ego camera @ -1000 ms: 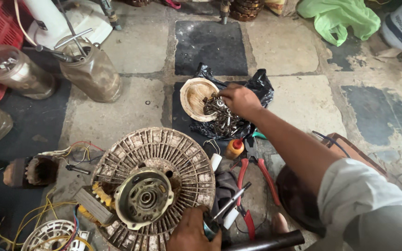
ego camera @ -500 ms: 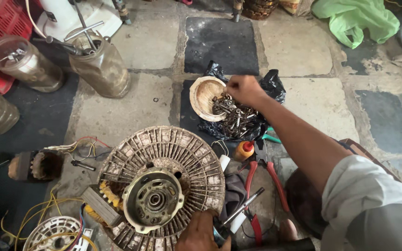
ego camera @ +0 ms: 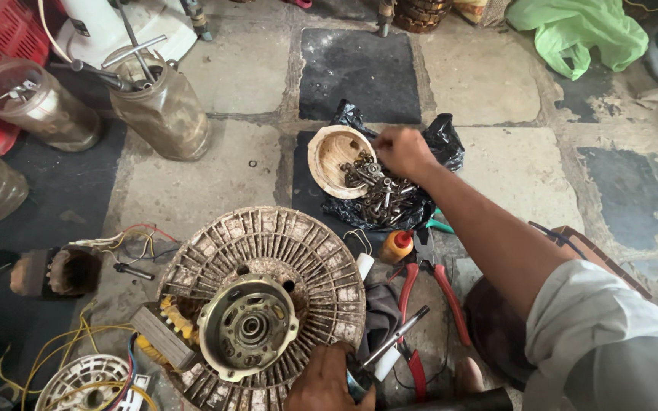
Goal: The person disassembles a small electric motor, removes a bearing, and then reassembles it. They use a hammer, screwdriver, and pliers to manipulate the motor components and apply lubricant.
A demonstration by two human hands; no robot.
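- Reaching into the screw pile (ego camera: 381, 196) at upper centre, your right hand (ego camera: 404, 152) has its fingers pinched together among loose screws; whether it grips one, I cannot tell.
- Nudging the wooden bowl (ego camera: 334, 156) could scatter screws off the black bag (ego camera: 445, 135).
- Your left hand (ego camera: 327, 380), bottom centre, rests fingers-together on the dusty fan grille (ego camera: 260, 255); leaning could tip the motor (ego camera: 247, 327).

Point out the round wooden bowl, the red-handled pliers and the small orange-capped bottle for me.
Round wooden bowl (ego camera: 330, 154), head view, on its bare inner wall.
Red-handled pliers (ego camera: 453, 301), head view, on the right handle.
Small orange-capped bottle (ego camera: 396, 247), head view, on its body.
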